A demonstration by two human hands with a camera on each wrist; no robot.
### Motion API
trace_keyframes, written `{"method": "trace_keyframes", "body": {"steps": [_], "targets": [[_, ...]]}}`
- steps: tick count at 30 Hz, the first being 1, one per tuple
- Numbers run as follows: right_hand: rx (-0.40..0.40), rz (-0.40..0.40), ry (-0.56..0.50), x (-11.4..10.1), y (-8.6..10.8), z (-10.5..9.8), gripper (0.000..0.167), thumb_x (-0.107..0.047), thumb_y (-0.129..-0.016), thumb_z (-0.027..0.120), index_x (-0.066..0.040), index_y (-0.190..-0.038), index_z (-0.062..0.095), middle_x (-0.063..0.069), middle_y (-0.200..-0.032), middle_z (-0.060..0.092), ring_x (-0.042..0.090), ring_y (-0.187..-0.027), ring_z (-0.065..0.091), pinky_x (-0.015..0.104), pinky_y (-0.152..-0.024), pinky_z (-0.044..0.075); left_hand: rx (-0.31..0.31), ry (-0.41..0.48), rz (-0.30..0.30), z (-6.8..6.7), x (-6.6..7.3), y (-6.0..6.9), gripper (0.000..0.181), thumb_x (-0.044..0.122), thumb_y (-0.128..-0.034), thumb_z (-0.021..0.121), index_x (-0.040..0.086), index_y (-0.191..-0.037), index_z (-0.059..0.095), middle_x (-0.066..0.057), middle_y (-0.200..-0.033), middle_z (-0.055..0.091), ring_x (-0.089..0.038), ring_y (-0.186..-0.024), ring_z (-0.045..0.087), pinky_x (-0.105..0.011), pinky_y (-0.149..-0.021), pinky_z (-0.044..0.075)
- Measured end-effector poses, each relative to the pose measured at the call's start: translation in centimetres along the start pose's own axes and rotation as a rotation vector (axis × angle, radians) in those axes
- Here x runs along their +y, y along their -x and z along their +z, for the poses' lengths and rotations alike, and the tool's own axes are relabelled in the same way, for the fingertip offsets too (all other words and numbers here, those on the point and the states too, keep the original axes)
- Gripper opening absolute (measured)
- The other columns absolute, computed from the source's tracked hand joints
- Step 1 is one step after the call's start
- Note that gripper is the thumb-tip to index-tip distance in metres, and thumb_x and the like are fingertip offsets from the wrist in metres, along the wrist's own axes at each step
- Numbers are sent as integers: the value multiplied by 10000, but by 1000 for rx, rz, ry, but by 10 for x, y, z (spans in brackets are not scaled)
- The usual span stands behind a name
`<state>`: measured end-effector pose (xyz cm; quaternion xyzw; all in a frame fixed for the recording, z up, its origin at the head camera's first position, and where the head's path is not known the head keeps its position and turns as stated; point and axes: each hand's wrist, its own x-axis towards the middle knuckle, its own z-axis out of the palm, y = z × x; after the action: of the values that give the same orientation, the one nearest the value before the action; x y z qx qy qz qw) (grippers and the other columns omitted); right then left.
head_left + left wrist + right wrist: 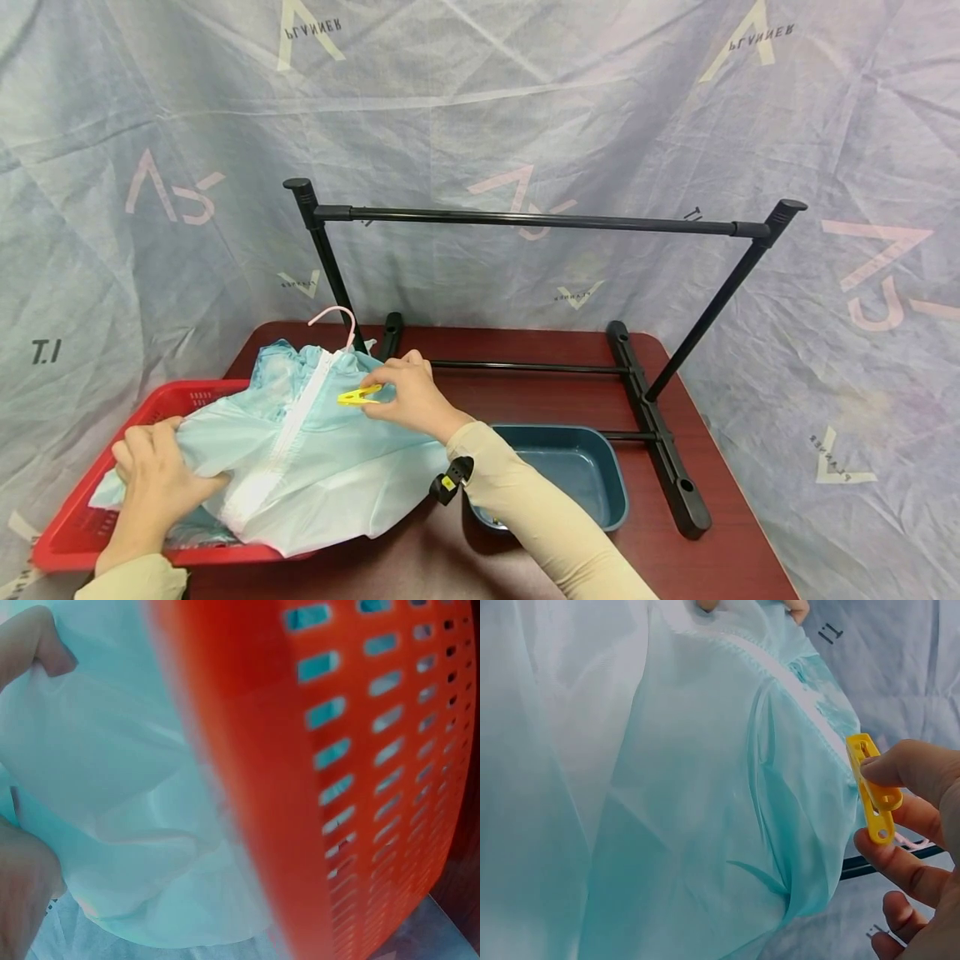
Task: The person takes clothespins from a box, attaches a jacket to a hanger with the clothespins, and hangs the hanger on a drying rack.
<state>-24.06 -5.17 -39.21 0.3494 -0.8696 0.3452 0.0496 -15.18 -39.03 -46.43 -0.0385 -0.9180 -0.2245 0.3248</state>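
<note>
Hands (412, 400) at garment (337, 467), basket (198, 387) partly hidden

From my remote seat I watch my right hand (416, 398) pinch a yellow clothespin (358, 397) at the upper part of a pale-blue garment (322, 458) with a white front strip. My left hand (153, 471) grips the garment's side over a red basket (63, 537). A pink hanger hook (352, 323) rises from the collar. Beyond, I see a black rack (525, 219) standing on the reddish-brown table (517, 343); a blue tray (581, 475) sits partly behind my right sleeve (536, 500).
</note>
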Motion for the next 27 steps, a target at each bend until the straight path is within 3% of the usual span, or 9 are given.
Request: {"method": "trace_keyframes", "body": {"steps": [3, 18, 27], "targets": [[5, -10, 20, 0, -1, 1, 251, -234, -846, 798, -196, -1093, 769, -84, -993, 656, 113, -866, 333, 294, -809, 243, 32, 17, 39, 0, -2, -2, 879, 95, -390, 810, -169, -1108, 377, -389, -987, 291, -581, -932, 220, -618, -713, 151], [-20, -67, 117, -6, -5, 1, 293, -294, -899, 753, -217, -1182, 742, -41, -1016, 630, 126, -928, 359, 318, -855, 256, -3, -3, 5, -3, 2, -7, 908, 25, -392, 876, -146, -1132, 378, -380, -1014, 290, -575, -965, 233, -624, -726, 164], [-16, -123, 203, -9, -8, 3, 331, -345, -906, 723, -233, -1218, 725, -35, -983, 601, 122, -935, 364, 309, -856, 251, 23, 4, 38, -3, 3, -7, 907, 59, -383, 847, -145, -1132, 378, -381, -1007, 282, -583, -941, 223, -621, -709, 162]]}}
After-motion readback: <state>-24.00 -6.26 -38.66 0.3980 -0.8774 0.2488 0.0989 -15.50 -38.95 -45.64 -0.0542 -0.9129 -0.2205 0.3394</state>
